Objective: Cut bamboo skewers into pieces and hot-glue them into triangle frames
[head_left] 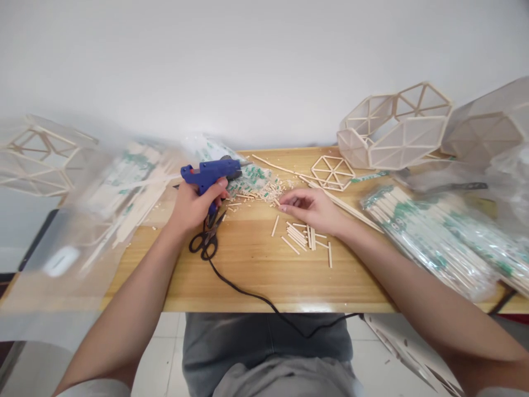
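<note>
My left hand (198,201) is wrapped round the grip of a blue glue gun (210,172), its nozzle pointing right. A pair of black-handled scissors (210,236) lies just below that hand, partly under the gun's handle. My right hand (312,208) is closed, thumb and forefinger pinched at what looks like a short wooden stick (277,203) at the edge of a heap of small offcuts (264,192). Below this hand lie several cut wooden sticks (296,236), some side by side. A flat hexagonal stick frame (333,172) with spokes rests farther back.
Panelled stick structures stand at the back right (407,129) and left (39,157). Plastic-wrapped stick bundles (425,237) lie to the right. Clear sheeting and loose sticks (142,212) cover the left. A black cable (248,292) crosses the table's front edge.
</note>
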`<state>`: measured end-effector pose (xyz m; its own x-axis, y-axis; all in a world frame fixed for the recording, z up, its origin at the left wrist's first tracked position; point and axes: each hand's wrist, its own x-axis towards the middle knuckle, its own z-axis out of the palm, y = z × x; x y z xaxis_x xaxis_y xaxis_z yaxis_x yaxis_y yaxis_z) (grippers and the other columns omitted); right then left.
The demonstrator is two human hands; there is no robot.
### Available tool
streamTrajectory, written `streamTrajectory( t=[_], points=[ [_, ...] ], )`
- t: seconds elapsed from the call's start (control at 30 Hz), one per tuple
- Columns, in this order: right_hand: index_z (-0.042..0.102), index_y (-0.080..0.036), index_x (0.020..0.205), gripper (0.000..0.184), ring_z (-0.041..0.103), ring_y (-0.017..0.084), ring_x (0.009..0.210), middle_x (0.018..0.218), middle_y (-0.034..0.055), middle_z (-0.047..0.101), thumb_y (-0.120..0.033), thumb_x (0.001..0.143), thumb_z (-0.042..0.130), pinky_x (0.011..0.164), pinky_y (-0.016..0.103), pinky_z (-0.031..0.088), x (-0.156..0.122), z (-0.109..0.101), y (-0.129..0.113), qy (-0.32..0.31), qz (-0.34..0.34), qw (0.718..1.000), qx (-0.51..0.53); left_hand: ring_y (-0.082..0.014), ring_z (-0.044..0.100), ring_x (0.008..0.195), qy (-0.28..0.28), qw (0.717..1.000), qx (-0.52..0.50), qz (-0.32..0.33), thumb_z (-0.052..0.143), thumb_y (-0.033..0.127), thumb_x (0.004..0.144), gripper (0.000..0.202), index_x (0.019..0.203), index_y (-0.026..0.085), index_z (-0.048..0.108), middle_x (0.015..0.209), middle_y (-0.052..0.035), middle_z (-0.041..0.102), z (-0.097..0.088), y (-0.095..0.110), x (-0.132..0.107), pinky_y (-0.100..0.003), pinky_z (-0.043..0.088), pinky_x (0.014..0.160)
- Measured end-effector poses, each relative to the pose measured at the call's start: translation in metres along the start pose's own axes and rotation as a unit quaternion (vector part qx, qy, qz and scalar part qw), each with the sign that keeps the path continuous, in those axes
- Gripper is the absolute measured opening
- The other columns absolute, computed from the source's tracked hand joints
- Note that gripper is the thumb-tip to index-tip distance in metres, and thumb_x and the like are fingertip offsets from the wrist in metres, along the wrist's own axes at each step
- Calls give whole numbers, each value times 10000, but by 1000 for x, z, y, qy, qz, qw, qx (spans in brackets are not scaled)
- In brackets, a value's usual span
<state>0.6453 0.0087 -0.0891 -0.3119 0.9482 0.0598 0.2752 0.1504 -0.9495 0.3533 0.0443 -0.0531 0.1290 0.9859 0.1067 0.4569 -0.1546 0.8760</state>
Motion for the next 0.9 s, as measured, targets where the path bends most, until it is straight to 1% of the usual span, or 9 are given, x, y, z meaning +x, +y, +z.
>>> streamTrajectory(
  t=[0.1,0.2,0.3,0.47,0.53,0.6,0.67,0.77,0.9],
  points=[
    [783,-192,903,310,583,136,660,802,30,727,-496,841,791,610,272,448,0,1,0,-1,6,1000,9,-194,658,662,52,996,66,-37,560,605,927,499,637,200,583,663,-51,652,-8,-5,7,-313,559,657],
    [771,-189,897,320,580,137,659,771,22,702,-500,829,802,603,272,444,-1,1,-1,-2,11,1000,13,-206,637,603,59,984,116,-123,469,739,933,623,676,193,623,631,-58,653,-19,-10,12,-310,529,582],
    [767,-191,889,329,582,140,658,770,23,701,-512,826,800,598,274,443,-1,1,-2,-4,12,1000,11,-216,640,594,49,980,106,-164,442,824,897,695,717,186,651,644,-68,671,-26,-14,16,-303,509,539],
    [765,-193,887,333,587,144,666,797,33,716,-517,819,803,604,277,451,0,2,-1,-4,13,1000,7,-211,661,619,0,981,9,-196,436,877,853,739,765,188,690,749,-89,735,-27,-17,21,-281,485,520],
    [764,-192,891,332,580,140,657,805,35,720,-513,820,804,595,275,445,0,2,0,-5,13,1000,7,-206,645,586,-29,973,19,-228,405,881,856,757,750,192,701,730,-91,734,-28,-16,20,-281,456,494],
    [763,-193,892,331,565,134,636,804,34,721,-514,821,803,581,272,434,0,2,0,-5,13,1000,5,-207,625,560,-39,966,59,-249,377,865,871,757,719,197,697,682,-86,717,-28,-13,19,-286,425,480],
    [761,-194,883,336,554,130,622,793,31,718,-523,822,801,574,271,431,0,2,0,-4,14,1000,2,-214,610,555,-21,963,110,-245,370,837,889,736,674,199,667,629,-79,688,-29,-8,17,-293,412,492],
    [758,-193,870,353,565,134,634,801,36,724,-540,819,798,585,273,443,1,2,-1,4,11,1000,1,-222,593,584,11,961,185,-205,362,806,916,713,622,202,602,595,-76,657,-29,-2,14,-299,399,536],
    [751,-185,876,352,559,126,622,818,40,731,-530,822,795,579,270,440,0,5,-1,23,15,1000,-3,-245,611,696,24,947,299,-114,349,704,980,641,684,202,616,713,-96,701,-25,0,12,-307,368,612]
  ],
)
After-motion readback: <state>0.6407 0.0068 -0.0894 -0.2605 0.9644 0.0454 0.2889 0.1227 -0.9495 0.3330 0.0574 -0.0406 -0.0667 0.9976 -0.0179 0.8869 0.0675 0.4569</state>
